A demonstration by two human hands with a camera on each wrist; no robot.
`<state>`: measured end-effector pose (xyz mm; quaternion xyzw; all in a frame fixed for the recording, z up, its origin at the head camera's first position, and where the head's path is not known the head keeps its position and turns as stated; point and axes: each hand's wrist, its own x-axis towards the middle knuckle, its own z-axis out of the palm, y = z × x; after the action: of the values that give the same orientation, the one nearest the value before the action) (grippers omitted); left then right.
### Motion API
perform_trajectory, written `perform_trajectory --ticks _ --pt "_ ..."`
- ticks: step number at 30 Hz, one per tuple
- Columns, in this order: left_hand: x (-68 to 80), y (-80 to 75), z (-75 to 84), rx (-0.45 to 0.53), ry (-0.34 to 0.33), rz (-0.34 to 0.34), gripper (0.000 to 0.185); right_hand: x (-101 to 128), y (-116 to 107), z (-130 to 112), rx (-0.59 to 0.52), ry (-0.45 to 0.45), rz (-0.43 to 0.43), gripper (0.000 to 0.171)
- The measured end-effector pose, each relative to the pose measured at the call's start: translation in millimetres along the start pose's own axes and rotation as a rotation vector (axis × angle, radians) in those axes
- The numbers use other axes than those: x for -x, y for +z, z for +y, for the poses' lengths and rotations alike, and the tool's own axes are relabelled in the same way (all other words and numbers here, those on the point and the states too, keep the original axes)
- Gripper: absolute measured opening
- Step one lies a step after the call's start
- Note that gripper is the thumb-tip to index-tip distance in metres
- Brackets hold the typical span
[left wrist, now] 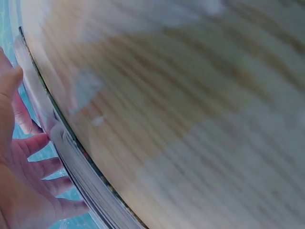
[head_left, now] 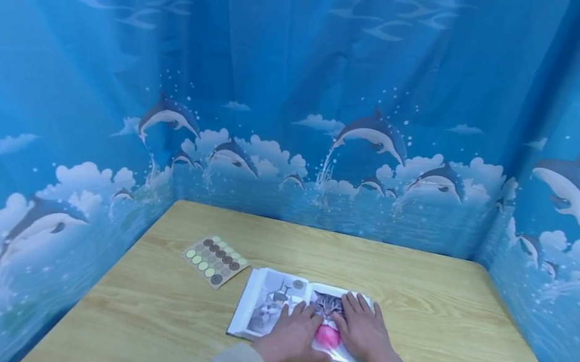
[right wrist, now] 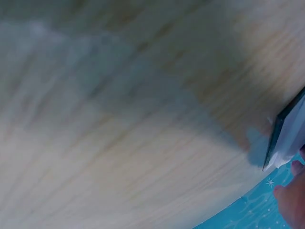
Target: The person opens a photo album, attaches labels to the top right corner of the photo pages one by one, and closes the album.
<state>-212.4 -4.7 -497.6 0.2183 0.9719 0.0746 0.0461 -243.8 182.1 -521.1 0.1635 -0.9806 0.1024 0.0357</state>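
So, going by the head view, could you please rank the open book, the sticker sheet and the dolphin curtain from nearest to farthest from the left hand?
1. Open book: directly under the left hand, touching it.
2. Sticker sheet: on the table, farther back to the left.
3. Dolphin curtain: behind the table's far edge.

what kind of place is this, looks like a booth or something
Probably a small screened-off work booth, not a lived-in room. A wooden table is walled on three sides by a blue dolphin-print curtain, and on it lie only an open book of cat photos and a sticker sheet.
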Motion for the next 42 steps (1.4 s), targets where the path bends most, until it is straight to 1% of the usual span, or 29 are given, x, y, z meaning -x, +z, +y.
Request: perform_trajectory --ticks 2,4,9,17,21,24,27,31,37,42 --pt "0.4 1.9 1.1 -0.005 -0.009 -0.004 0.097 1.1 -0.3 1.4 0.0 0.004 0.003 0.059" --pt "0.6 3.1 2.0 -0.009 -0.012 0.002 0.1 2.5 -1.5 2.7 -0.001 0.016 0.001 0.058" --pt "0.8 4.2 2.4 -0.014 -0.012 0.022 0.097 7.1 -5.9 8.4 -0.024 0.051 -0.01 0.057" --pt "-1.1 3.6 -3.4 0.068 -0.014 0.006 0.096 15.2 -17.1 16.8 -0.082 0.142 -0.006 0.058" --pt "-1.8 2.5 -5.3 0.056 -0.006 0.011 0.092 17.8 -18.0 20.9 -0.089 0.16 0.001 0.058" --pt "-1.3 1.0 -5.4 0.052 0.002 0.017 0.089 19.7 -17.5 23.7 -0.094 0.159 0.02 0.054" --pt "0.0 -0.1 -5.2 0.048 0.018 0.036 0.085 21.5 -17.0 25.3 -0.105 0.149 0.051 0.049" --pt "2.5 -0.6 -6.2 0.014 0.062 0.083 0.075 25.2 -16.5 25.9 -0.111 0.141 0.06 0.044" --pt "3.4 1.6 -8.6 -0.042 0.119 0.144 0.064 29.7 -11.1 24.8 -0.119 0.134 0.022 0.05" --pt "4.6 1.2 -10.2 -0.1 0.172 0.19 0.055 30.5 -6.2 22.3 -0.107 0.126 0.015 0.053"
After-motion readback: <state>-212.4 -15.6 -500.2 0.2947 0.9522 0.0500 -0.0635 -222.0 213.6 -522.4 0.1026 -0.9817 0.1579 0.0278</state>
